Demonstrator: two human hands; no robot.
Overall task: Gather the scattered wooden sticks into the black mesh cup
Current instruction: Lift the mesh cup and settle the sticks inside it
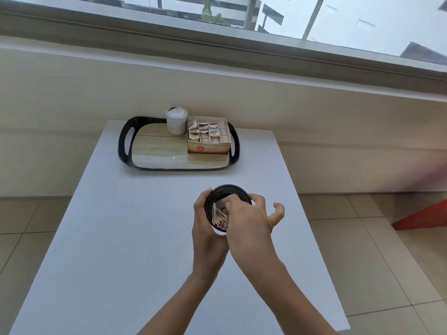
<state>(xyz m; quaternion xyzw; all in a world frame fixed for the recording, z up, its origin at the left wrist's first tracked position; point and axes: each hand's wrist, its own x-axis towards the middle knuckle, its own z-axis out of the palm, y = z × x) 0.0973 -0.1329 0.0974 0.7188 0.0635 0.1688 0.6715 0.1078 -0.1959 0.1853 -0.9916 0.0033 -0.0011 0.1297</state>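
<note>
Black mesh cup (238, 191) shows just below the frame's centre against the white worktop (121, 238), tipped toward the camera, with the left hand (205, 228) curled round its side. Sticks (219, 217) lie bunched inside it at the lower left. The right hand (249, 221) dips its first fingers into the mouth, outer fingers spread; whether it pinches a stick is hidden. Higher up, a tray (123, 141) carries a box (208, 148) and a jar (176, 122).

The left hand (205, 227) and right hand (249, 220) are bare, with slim, uncovered forearms (287, 286) behind them.
</note>
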